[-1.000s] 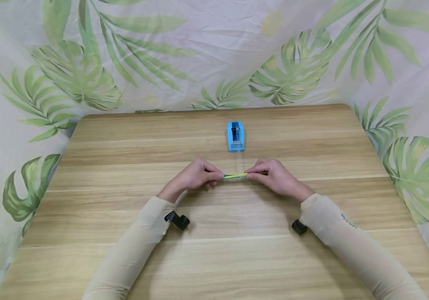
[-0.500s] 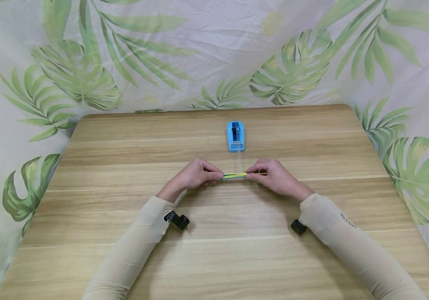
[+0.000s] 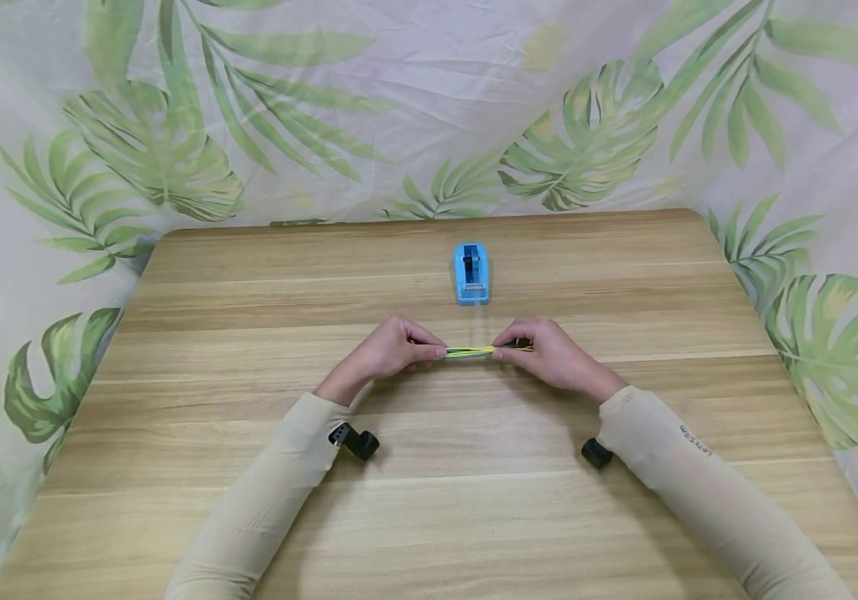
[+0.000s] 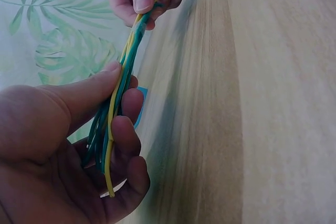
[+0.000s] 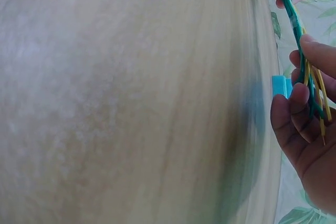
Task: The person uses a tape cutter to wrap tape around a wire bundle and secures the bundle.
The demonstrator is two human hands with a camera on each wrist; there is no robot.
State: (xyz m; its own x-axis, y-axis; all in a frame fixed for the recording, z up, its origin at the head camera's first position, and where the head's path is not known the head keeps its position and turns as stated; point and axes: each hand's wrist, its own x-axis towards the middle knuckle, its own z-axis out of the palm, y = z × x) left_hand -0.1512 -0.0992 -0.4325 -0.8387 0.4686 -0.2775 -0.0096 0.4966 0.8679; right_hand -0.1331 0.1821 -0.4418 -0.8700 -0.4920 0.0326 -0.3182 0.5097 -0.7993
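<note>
Bundled wires point(image 3: 469, 352), green and yellow, stretch between the left hand point(image 3: 397, 348) and right hand point(image 3: 554, 356), each pinching near one end, and probably want rolling evenly under light tension so the clear tape point(image 3: 478, 323) from the blue dispenser point(image 3: 471, 273) lies flat.

Wood-grain tbl point(image 3: 474, 517); leaf-print backdrop point(image 3: 436, 92) behind, prob. cloth.

Wrist views dimmer than head's
</note>
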